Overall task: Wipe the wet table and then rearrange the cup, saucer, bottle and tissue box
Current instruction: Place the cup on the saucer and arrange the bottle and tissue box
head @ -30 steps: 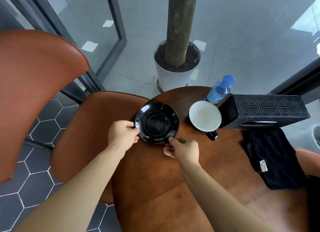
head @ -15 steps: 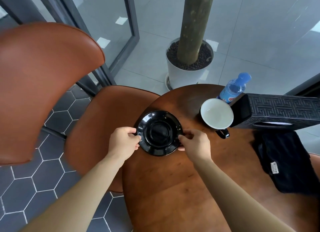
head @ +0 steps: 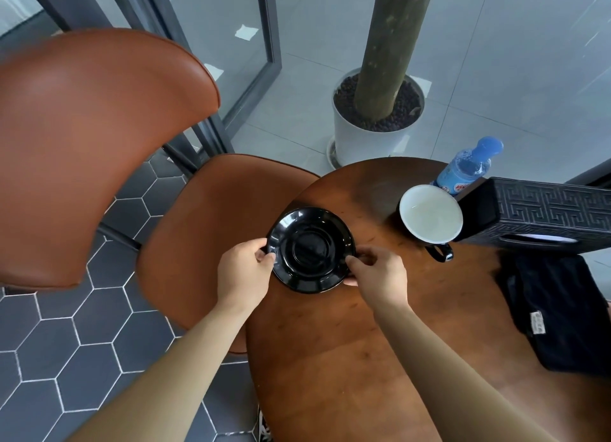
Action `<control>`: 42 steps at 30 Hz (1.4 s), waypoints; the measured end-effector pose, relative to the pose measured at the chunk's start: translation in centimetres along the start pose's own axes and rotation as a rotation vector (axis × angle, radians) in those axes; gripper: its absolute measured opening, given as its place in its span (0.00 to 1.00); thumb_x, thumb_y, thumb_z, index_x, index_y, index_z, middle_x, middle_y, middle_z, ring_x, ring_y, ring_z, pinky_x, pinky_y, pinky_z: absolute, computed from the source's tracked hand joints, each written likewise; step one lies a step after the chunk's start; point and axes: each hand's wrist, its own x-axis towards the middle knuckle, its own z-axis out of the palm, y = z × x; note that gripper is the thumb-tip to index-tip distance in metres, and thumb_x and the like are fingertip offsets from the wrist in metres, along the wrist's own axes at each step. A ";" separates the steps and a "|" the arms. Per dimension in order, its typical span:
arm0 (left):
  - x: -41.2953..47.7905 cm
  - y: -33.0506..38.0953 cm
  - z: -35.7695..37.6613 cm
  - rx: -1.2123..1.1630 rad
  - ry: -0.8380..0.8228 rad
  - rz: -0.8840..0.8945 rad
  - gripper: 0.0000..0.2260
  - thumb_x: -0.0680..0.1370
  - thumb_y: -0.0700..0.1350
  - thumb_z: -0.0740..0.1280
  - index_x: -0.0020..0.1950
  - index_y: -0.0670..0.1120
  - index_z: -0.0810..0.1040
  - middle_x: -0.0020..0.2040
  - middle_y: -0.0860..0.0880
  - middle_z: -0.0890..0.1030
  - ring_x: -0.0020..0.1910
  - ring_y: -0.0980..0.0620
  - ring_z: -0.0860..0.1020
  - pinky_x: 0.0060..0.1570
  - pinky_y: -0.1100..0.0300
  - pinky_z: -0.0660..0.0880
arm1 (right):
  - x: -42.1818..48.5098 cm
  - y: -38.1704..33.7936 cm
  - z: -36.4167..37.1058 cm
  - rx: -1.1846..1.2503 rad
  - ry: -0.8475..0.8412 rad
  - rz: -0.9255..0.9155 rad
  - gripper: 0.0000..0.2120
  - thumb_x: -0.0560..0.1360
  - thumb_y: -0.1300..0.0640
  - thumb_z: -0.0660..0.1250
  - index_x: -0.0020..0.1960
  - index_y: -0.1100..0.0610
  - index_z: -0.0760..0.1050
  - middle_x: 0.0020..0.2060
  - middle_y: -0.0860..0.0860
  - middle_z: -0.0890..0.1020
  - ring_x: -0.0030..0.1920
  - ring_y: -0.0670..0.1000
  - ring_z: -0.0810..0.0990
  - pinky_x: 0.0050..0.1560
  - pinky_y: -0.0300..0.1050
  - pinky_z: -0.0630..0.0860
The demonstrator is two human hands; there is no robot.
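A glossy black saucer [head: 310, 248] sits at the left edge of the round wooden table [head: 360, 359]. My left hand [head: 245, 271] grips its left rim and my right hand [head: 380, 276] grips its right rim. A cup [head: 430, 217], black outside and white inside, stands to the right with its handle towards me. Behind it is a water bottle [head: 466, 167] with a blue cap. A dark patterned tissue box [head: 542, 215] lies at the table's right side. A black cloth [head: 562, 312] lies in front of the box.
Two brown leather chairs [head: 205, 230] stand close to the table's left. A white planter [head: 363, 137] with a tree trunk is on the floor behind the table. Glass walls with dark frames run along the back.
My right hand shifted from the saucer's near edge to its right rim. The view swung left, so everything sits further right in frame.
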 end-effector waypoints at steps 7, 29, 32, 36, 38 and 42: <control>0.1 0.1 0.0 -0.017 0.035 0.004 0.13 0.78 0.40 0.71 0.62 0.42 0.83 0.40 0.49 0.82 0.41 0.49 0.80 0.45 0.58 0.76 | 0.2 -0.1 0.2 0.052 -0.011 0.004 0.06 0.76 0.63 0.71 0.51 0.55 0.82 0.39 0.53 0.86 0.32 0.49 0.87 0.47 0.51 0.85; 1.0 0.5 0.0 -0.022 0.042 -0.012 0.09 0.79 0.40 0.70 0.59 0.42 0.84 0.39 0.49 0.81 0.41 0.46 0.81 0.44 0.58 0.75 | 0.6 -0.1 0.7 0.114 -0.024 0.030 0.06 0.76 0.65 0.72 0.48 0.55 0.81 0.37 0.52 0.85 0.34 0.51 0.87 0.48 0.55 0.85; 1.1 0.0 0.2 -0.006 0.046 0.010 0.13 0.79 0.41 0.70 0.63 0.42 0.82 0.43 0.49 0.81 0.44 0.49 0.80 0.48 0.59 0.75 | 0.6 -0.1 0.6 0.103 -0.029 0.031 0.05 0.76 0.64 0.72 0.50 0.56 0.81 0.39 0.54 0.85 0.34 0.50 0.87 0.47 0.54 0.85; 1.0 -0.7 0.2 0.051 0.053 0.048 0.17 0.80 0.44 0.69 0.68 0.41 0.78 0.48 0.48 0.82 0.47 0.49 0.80 0.51 0.57 0.75 | 0.4 -0.2 0.0 -0.012 -0.048 -0.019 0.07 0.77 0.59 0.72 0.55 0.57 0.81 0.39 0.51 0.86 0.34 0.49 0.87 0.47 0.50 0.85; 0.2 -0.8 -0.1 0.076 0.067 0.090 0.18 0.80 0.46 0.68 0.69 0.43 0.77 0.51 0.48 0.80 0.45 0.50 0.79 0.48 0.58 0.75 | 0.2 0.0 -0.7 -0.093 -0.047 -0.071 0.08 0.77 0.57 0.71 0.55 0.57 0.81 0.39 0.50 0.86 0.34 0.48 0.87 0.47 0.48 0.84; -3.4 -1.1 -0.5 0.190 0.129 0.248 0.17 0.77 0.44 0.71 0.66 0.44 0.77 0.56 0.46 0.77 0.48 0.47 0.79 0.42 0.55 0.77 | -0.8 1.0 -2.8 -0.272 -0.002 -0.180 0.07 0.76 0.55 0.71 0.54 0.53 0.81 0.35 0.48 0.85 0.36 0.47 0.86 0.50 0.51 0.82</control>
